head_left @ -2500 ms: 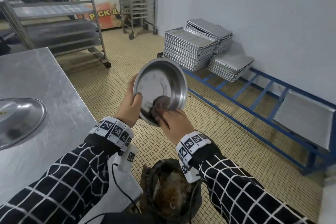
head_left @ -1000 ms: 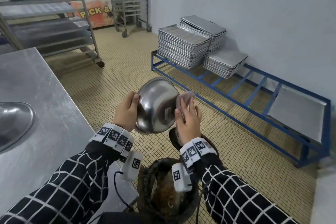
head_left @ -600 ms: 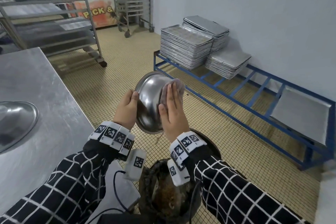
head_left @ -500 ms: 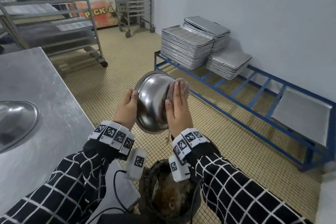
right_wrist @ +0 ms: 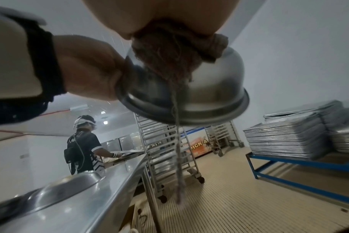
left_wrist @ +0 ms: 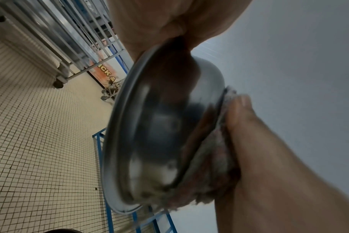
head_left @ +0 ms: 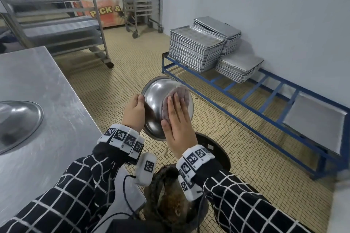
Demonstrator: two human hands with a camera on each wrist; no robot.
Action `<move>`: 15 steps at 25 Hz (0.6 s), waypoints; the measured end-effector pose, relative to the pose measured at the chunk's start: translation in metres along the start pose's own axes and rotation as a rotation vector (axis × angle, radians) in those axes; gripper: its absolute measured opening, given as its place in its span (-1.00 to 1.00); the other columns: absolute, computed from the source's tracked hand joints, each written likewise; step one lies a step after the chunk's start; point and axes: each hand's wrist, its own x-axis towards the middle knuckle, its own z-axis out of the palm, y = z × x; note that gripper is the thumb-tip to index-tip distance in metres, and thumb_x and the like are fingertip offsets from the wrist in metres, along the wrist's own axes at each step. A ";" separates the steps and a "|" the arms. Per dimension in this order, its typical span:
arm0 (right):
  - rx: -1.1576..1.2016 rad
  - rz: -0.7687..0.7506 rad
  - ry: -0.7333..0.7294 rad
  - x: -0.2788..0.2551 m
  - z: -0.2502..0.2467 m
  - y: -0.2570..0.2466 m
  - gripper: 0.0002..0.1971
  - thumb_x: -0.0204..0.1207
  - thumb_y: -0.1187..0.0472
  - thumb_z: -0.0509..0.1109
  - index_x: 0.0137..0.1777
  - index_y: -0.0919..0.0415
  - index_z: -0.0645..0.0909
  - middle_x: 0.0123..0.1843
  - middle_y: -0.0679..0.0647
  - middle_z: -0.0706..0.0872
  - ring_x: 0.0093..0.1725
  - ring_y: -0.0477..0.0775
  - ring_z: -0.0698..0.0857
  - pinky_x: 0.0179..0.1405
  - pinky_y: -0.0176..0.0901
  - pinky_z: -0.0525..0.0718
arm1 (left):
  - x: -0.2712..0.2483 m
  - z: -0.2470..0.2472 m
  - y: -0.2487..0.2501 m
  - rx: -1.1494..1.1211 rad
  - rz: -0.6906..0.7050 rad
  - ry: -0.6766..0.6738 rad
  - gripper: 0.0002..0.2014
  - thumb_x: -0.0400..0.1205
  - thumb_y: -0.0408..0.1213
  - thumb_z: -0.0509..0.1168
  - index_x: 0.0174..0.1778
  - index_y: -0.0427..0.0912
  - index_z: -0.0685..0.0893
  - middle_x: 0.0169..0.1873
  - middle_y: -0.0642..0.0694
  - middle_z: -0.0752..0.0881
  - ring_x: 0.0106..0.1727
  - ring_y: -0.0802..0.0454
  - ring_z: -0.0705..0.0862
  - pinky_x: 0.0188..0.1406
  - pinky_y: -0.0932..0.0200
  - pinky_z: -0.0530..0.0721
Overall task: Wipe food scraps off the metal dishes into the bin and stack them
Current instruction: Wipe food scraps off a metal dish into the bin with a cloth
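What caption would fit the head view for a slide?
Left hand grips a metal bowl while the flat right hand presses a cloth against its outside, above the bin.

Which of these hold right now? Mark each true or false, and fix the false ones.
1. The left hand grips the rim of the metal bowl. True.
2. The right hand presses a cloth flat against the bowl's inside. False: against its outer underside.
3. The bowl is held above the bin. True.
4. The blue rack by the wall holds stacked plates. False: stacked metal trays.
5. Another metal dish lies on the steel table. True.
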 end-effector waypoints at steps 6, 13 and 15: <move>0.095 0.232 0.146 0.027 -0.021 0.015 -0.36 0.69 -0.09 -0.05 0.70 0.10 -0.11 0.72 -0.06 -0.11 0.67 -0.11 -0.17 0.66 0.10 0.08 | 0.001 0.000 -0.004 -0.015 -0.036 -0.040 -0.66 0.74 -0.05 0.04 0.13 -0.19 0.61 0.10 -0.20 0.68 0.19 -0.16 0.63 0.33 -0.16 0.53; 0.220 0.226 0.042 -0.015 -0.008 0.021 -0.36 0.67 -0.15 -0.06 0.69 -0.10 -0.19 0.70 -0.22 -0.24 0.69 -0.05 -0.13 0.53 0.24 0.37 | -0.003 -0.002 -0.001 -0.078 -0.061 0.049 -0.72 0.78 -0.14 0.02 0.00 -0.17 0.60 -0.15 -0.04 0.61 -0.02 0.00 0.57 0.08 0.13 0.50; 0.180 0.185 0.036 -0.015 -0.002 0.013 -0.38 0.68 -0.15 -0.08 0.69 -0.08 -0.16 0.71 -0.18 -0.22 0.69 -0.01 -0.21 0.62 0.25 0.18 | -0.004 0.000 0.000 -0.061 -0.042 0.043 -0.69 0.78 -0.16 0.01 0.00 -0.28 0.57 -0.19 -0.10 0.57 -0.10 -0.01 0.53 0.00 0.10 0.50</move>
